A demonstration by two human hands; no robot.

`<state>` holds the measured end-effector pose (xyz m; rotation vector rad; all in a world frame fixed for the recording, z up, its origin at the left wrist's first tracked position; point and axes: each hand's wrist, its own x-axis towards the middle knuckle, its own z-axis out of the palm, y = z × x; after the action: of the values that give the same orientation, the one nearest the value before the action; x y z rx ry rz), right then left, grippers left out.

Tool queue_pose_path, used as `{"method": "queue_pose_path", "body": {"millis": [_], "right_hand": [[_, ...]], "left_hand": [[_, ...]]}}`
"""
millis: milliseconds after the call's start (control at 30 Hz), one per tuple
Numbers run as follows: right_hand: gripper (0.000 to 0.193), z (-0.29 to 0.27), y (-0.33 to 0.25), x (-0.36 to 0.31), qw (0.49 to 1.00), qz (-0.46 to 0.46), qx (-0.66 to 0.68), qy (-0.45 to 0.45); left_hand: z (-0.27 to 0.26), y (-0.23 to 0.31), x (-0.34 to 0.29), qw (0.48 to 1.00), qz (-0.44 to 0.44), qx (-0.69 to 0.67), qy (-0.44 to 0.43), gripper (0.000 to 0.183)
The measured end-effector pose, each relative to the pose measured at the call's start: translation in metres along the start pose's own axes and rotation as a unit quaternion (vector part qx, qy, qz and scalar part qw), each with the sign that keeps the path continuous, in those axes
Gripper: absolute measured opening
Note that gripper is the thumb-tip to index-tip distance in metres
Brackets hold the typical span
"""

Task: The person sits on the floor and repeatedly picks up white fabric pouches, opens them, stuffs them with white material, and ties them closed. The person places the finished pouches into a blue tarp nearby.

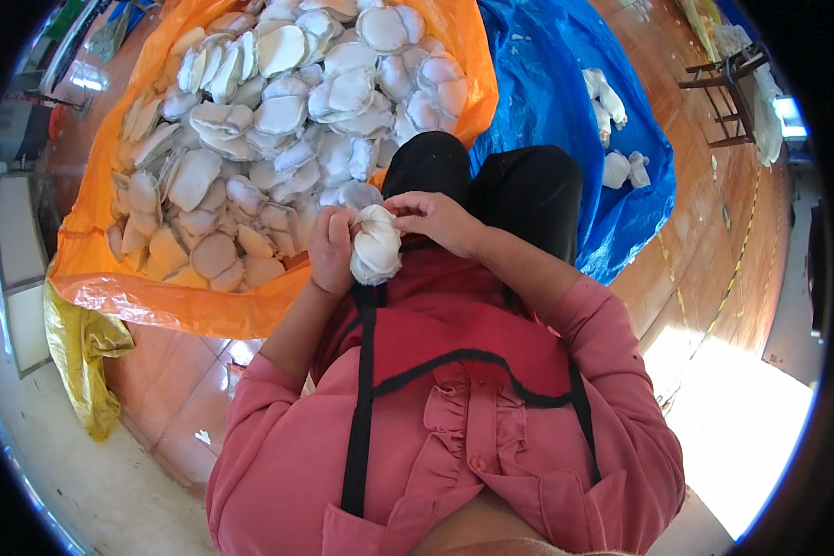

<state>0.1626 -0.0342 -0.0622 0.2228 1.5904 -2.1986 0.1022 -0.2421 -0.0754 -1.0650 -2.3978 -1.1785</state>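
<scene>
Over my lap I hold a white cloth piece [376, 245], bunched and twisted into a rounded bundle. My left hand [330, 248] is closed round its left side, with the fingertips partly hidden behind the cloth. From the right, my right hand [434, 221] pinches the top edge with thumb and fingers. Just beyond my hands lies a big heap of flat, rounded white cloth pieces [195, 178], many in small stacks, on an orange plastic sheet [181, 310].
Right of my knees spreads a blue plastic sheet [537, 83] bearing a few plump white pieces [617, 170]. A wooden stool [727, 97] stands at the far right. Some yellow plastic [82, 357] lies on the left. Bright light falls on the tiled floor [713, 241].
</scene>
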Motion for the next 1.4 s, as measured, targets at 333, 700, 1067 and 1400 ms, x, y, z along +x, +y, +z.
{"method": "queue_pose_path", "body": {"millis": [333, 700, 1067, 1400], "right_hand": [[0.038, -0.028, -0.027, 0.016, 0.997, -0.048, -0.034, -0.049], [0.028, -0.035, -0.039, -0.019, 0.973, -0.033, -0.226, -0.025], [0.021, -0.018, -0.025, 0.001, 0.881, -0.134, -0.446, 0.087], [0.013, -0.001, -0.029, 0.035, 0.826, -0.181, -0.526, 0.092]], "left_hand": [[0.017, 0.025, 0.042, 0.993, 0.029, 0.007, 0.110, 0.028], [0.009, 0.029, 0.029, 0.976, -0.033, -0.177, -0.125, 0.027], [-0.012, 0.023, 0.047, 0.924, -0.146, -0.222, -0.274, 0.020], [0.000, 0.005, 0.046, 0.984, -0.013, -0.058, -0.167, 0.020]]}}
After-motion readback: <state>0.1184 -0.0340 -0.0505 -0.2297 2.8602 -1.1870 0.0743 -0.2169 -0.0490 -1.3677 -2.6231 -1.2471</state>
